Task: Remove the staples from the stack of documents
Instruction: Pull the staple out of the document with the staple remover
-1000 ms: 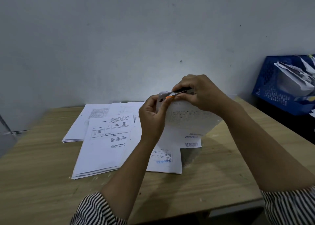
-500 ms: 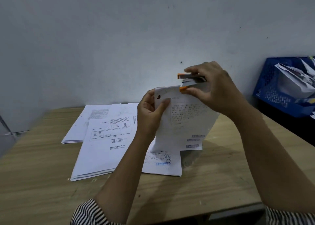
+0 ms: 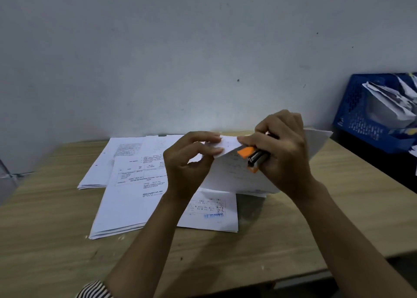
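Hands (image 3: 189, 162) on paper (image 3: 228, 144), stapler (image 3: 255, 157)

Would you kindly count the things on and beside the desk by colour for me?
White: 4, held document, pile, far pile, stamped sheet
Orange and black: 1, staple remover
Blue: 1, crate
Total: 6

held document (image 3: 230, 175) lowered and tipped flatter, stapler (image 3: 253, 157) turned beneath its corner
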